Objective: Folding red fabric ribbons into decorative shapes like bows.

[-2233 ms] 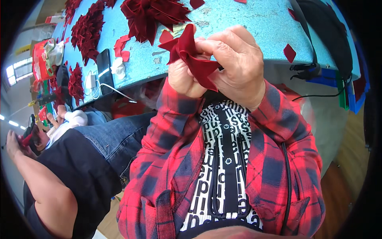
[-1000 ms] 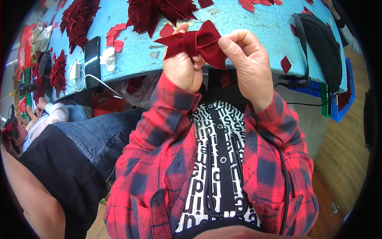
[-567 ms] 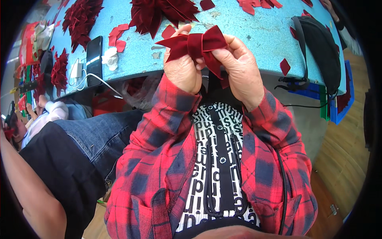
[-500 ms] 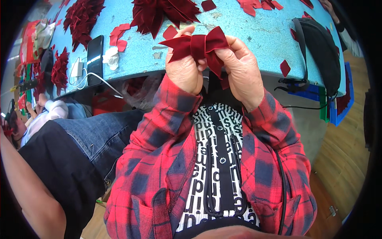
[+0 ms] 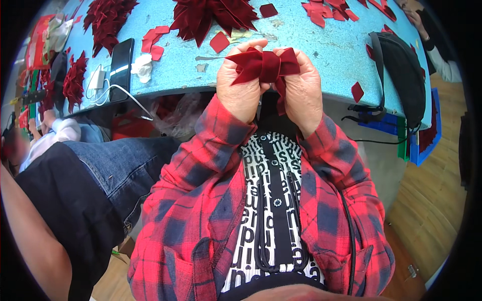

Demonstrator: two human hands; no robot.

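A dark red velvet bow (image 5: 271,67) is held up between my hands, just over the near edge of the blue table. My left hand (image 5: 238,94) is closed on its left side, with the index finger stretched behind the pointed tails. On the other side, my right hand (image 5: 306,93) grips the bow from behind its right loop. One ribbon end hangs down between the palms. Some of my fingertips are hidden behind the velvet. Beyond the bow lies a big heap of dark red bows (image 5: 213,19), and a small red piece (image 5: 219,42) rests nearer.
On the blue table (image 5: 181,75) lie a phone (image 5: 121,70), a white charger (image 5: 95,80) with cable, crumpled tissue (image 5: 142,68), more bow piles (image 5: 106,22) and red scraps (image 5: 321,13). A black bag (image 5: 401,75) sits right. People work at left and far right.
Both hands have shifted slightly right with the bow and come closer together. My right fingers have moved from the front of its lower tail to behind the loop.
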